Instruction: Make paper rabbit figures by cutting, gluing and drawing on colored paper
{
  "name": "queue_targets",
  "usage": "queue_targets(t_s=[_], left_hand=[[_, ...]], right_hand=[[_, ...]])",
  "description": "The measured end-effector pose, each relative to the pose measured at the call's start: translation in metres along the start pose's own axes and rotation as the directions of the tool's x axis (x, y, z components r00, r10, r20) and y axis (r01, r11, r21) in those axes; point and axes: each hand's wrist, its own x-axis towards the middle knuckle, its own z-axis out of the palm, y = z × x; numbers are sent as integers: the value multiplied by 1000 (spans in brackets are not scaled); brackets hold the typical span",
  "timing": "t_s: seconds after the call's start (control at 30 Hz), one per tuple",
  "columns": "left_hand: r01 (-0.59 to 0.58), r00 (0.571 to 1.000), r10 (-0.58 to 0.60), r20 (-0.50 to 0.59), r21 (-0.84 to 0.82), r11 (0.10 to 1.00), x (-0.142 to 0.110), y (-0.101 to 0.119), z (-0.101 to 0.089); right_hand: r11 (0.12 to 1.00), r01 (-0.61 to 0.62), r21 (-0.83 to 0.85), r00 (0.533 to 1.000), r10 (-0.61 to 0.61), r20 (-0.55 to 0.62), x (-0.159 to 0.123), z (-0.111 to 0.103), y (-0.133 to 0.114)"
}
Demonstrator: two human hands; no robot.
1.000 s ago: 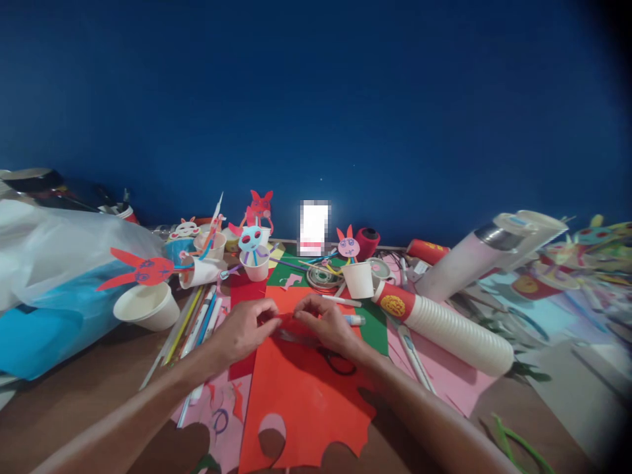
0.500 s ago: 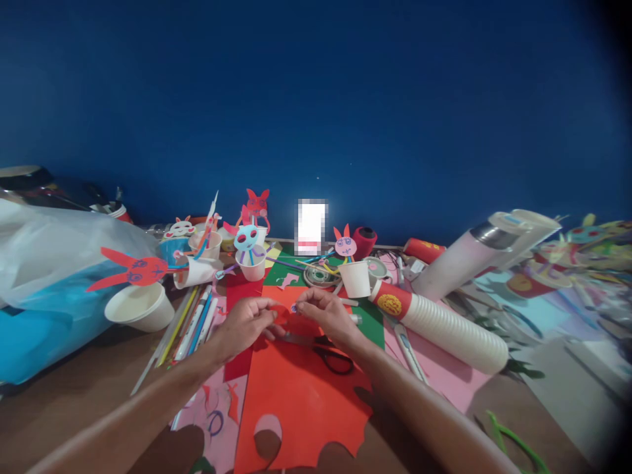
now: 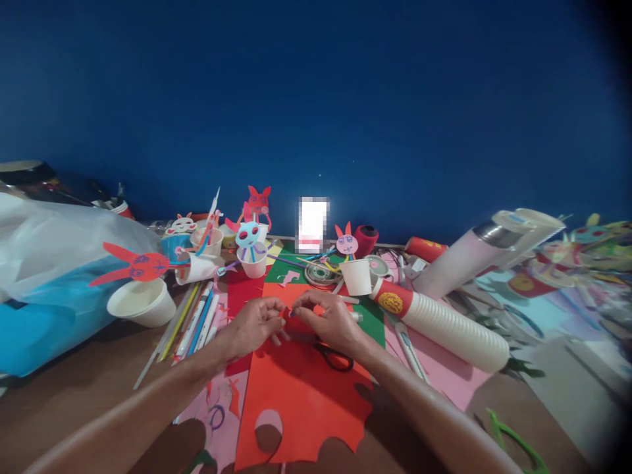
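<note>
Above an orange-red paper sheet, both hands meet fingertip to fingertip. My left hand is closed in a pinch on a small red paper piece, which partly shows between the hands. My right hand pinches a tiny bluish bit against or near that piece; its shape is mostly covered by the fingers. Under the right hand lie scissors with black handles, their blades hidden. The sheet has a round hole and scalloped cut edges.
Paper cups with paper animal faces stand behind the hands. Markers lie left, beside a white cup. To the right are a long stack of paper cups, a utility knife and a tilted flask.
The hands have come together. The bluish bit in my right fingers, apart from the red piece before, is now at or close to it. The view has shifted slightly.
</note>
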Motion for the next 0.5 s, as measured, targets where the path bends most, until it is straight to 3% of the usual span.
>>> queue_targets(t_s=[0.23,0.5], left_hand=[[-9,1000,9,0,9,1000,-1,2,1],[-35,998,33,47,53,998,-4,4,2]], right_hand=[[974,112,-196,994,-112,9,-2,1,-5],[940,152,-307,987,-157,6,-5,1,-6]])
